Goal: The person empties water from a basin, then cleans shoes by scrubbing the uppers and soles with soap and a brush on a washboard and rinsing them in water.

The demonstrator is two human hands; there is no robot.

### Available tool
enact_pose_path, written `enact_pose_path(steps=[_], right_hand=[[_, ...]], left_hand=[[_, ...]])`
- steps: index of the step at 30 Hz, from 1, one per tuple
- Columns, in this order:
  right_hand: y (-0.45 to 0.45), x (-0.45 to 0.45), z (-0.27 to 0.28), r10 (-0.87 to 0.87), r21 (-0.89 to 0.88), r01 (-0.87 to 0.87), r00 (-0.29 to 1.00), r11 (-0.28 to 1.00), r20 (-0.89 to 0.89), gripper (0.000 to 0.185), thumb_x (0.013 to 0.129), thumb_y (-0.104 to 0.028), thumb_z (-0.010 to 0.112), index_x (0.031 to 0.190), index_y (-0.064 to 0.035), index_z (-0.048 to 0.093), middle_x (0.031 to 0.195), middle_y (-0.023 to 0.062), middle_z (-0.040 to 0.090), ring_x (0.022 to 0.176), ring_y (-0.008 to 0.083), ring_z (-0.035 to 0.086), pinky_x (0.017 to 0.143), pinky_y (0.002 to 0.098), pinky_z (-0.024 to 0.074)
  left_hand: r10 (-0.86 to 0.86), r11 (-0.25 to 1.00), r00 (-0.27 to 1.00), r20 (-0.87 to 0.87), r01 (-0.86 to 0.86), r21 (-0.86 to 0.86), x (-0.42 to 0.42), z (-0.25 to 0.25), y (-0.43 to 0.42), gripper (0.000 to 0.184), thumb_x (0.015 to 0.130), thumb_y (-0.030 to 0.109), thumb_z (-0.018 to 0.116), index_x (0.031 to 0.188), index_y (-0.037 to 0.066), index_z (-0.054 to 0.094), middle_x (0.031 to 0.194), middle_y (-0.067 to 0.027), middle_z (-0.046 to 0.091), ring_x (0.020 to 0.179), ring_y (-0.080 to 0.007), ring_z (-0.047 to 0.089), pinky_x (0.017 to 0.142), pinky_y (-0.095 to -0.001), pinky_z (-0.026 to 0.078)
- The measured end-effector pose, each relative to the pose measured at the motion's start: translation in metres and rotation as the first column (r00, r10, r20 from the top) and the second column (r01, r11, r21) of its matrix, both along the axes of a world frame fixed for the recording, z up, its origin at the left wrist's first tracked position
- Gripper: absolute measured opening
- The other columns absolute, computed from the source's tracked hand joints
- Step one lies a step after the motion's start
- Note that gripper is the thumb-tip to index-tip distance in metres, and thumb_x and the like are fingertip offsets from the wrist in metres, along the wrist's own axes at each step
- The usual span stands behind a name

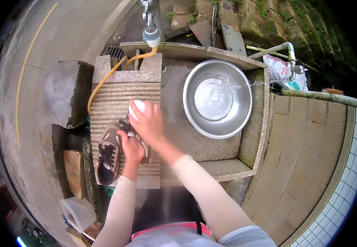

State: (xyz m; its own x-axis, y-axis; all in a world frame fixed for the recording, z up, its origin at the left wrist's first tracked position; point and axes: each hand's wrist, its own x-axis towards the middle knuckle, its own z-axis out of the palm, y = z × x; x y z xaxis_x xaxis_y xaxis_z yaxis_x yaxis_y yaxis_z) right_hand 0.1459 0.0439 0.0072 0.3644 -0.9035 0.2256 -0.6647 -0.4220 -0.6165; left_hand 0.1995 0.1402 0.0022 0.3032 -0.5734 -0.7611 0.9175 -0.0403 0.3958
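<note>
A brown and beige lace-up shoe (108, 158) lies on the ridged stone washboard (116, 92), its dark opening toward me. Beside it is a second shoe (147, 153), mostly hidden under my hands. My left hand (131, 149) is closed on this second shoe near its middle. Above it, my right hand (149, 123) is closed around a white rounded object (137, 108), held at the shoe's far end. The fingers cover much of that object, so its exact kind does not show.
Right of the washboard, a metal basin (189, 113) holding water stands in the stone sink (174, 140). Water streams into it from a tap (297, 70) at the right. A yellow hose (104, 80) crosses the washboard's far left corner. A stone block (68, 94) stands left.
</note>
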Motion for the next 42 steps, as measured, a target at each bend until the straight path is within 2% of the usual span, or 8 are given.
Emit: enact_pose_path(steps=[4, 6, 11, 15, 29, 34, 38, 42], right_hand=[[-0.002, -0.005, 0.007, -0.012, 0.025, 0.012, 1.0, 1.0, 0.005, 0.047, 0.077, -0.029, 0.07, 0.124, -0.0228, 0.062, 0.099, 0.0092, 0.053, 0.085, 0.03, 0.046, 0.074, 0.04, 0.0429], [0.078, -0.05, 0.037, 0.065, 0.104, -0.064, 0.998, 0.993, -0.006, 0.049, 0.075, -0.032, 0.071, 0.123, -0.024, 0.064, 0.106, 0.0091, 0.055, 0.091, 0.0296, 0.048, 0.076, 0.0402, 0.044], [0.045, -0.01, 0.026, 0.164, 0.033, -0.164, 0.986, 0.986, -0.008, 0.048, 0.076, -0.031, 0.069, 0.123, -0.0246, 0.064, 0.106, 0.0088, 0.054, 0.094, 0.0293, 0.048, 0.077, 0.0413, 0.0435], [0.003, 0.037, 0.016, 0.222, 0.076, -0.211, 0.953, 0.975, -0.205, 0.047, 0.077, -0.033, 0.067, 0.123, -0.0248, 0.063, 0.1, 0.0088, 0.053, 0.092, 0.0285, 0.047, 0.078, 0.0403, 0.0419], [0.013, 0.02, 0.032, 0.235, 0.111, -0.219, 0.96, 0.969, -0.153, 0.041, 0.081, -0.033, 0.064, 0.12, -0.023, 0.065, 0.101, 0.0076, 0.054, 0.093, 0.0286, 0.047, 0.076, 0.0402, 0.0417], [0.071, -0.05, 0.048, 0.27, 0.047, -0.266, 0.951, 0.963, -0.148, 0.05, 0.07, -0.031, 0.072, 0.12, -0.0233, 0.066, 0.107, 0.0086, 0.055, 0.089, 0.0278, 0.048, 0.073, 0.0376, 0.042], [-0.024, 0.032, 0.013, 0.255, 0.025, -0.255, 0.951, 0.967, -0.177, 0.041, 0.079, -0.03, 0.067, 0.119, -0.0196, 0.065, 0.112, 0.0099, 0.054, 0.097, 0.0285, 0.048, 0.078, 0.0373, 0.0447], [0.001, 0.004, 0.025, 0.228, 0.055, -0.223, 0.969, 0.973, -0.096, 0.041, 0.076, -0.031, 0.069, 0.116, -0.0225, 0.067, 0.112, 0.0085, 0.055, 0.095, 0.0289, 0.048, 0.076, 0.0361, 0.0465]], left_hand=[[0.041, 0.992, 0.986, -0.162, -0.021, 0.122, 0.005, -0.002, 0.004, 0.094, 0.083, 0.074, 0.046, 0.138, -0.002, 0.035, 0.138, -0.0095, 0.043, 0.129, -0.0227, 0.037, 0.111, -0.0374, 0.027], [-0.173, 0.846, 0.861, -0.479, -0.119, -0.519, 0.012, -0.023, 0.013, 0.093, 0.083, 0.077, 0.042, 0.134, -0.001, 0.041, 0.132, -0.0115, 0.049, 0.12, -0.0259, 0.046, 0.106, -0.0384, 0.035], [-0.063, 0.994, 0.996, 0.07, 0.069, -0.081, 0.01, -0.013, 0.008, 0.096, 0.085, 0.078, 0.031, 0.138, -0.002, 0.036, 0.137, -0.0127, 0.046, 0.126, -0.0273, 0.045, 0.106, -0.0415, 0.037], [-0.004, 0.983, 0.963, -0.27, -0.046, -0.179, 0.015, -0.006, 0.008, 0.096, 0.083, 0.078, 0.035, 0.146, 0.006, 0.028, 0.147, -0.0126, 0.037, 0.135, -0.0285, 0.036, 0.111, -0.0427, 0.03], [0.036, 0.989, 0.993, -0.111, -0.052, -0.141, 0.004, 0.002, 0.002, 0.08, 0.091, 0.07, 0.032, 0.144, 0.01, 0.035, 0.142, -0.0083, 0.044, 0.128, -0.0252, 0.044, 0.107, -0.0388, 0.035], [-0.203, 0.968, 0.972, -0.116, 0.181, -0.172, 0.011, -0.022, 0.016, 0.086, 0.084, 0.078, 0.035, 0.121, 0.002, 0.054, 0.11, -0.0104, 0.063, 0.096, -0.0242, 0.062, 0.083, -0.0386, 0.052], [-0.059, 0.994, 0.998, 0.016, 0.061, -0.094, 0.001, -0.003, -0.001, 0.09, 0.089, 0.071, 0.036, 0.146, 0.003, 0.025, 0.149, -0.0116, 0.033, 0.136, -0.0273, 0.033, 0.112, -0.0431, 0.027], [-0.061, 0.995, 0.993, -0.102, 0.051, -0.09, 0.002, -0.002, 0.004, 0.088, 0.087, 0.073, 0.036, 0.141, 0.002, 0.034, 0.141, -0.0128, 0.043, 0.128, -0.029, 0.043, 0.109, -0.0429, 0.032]])
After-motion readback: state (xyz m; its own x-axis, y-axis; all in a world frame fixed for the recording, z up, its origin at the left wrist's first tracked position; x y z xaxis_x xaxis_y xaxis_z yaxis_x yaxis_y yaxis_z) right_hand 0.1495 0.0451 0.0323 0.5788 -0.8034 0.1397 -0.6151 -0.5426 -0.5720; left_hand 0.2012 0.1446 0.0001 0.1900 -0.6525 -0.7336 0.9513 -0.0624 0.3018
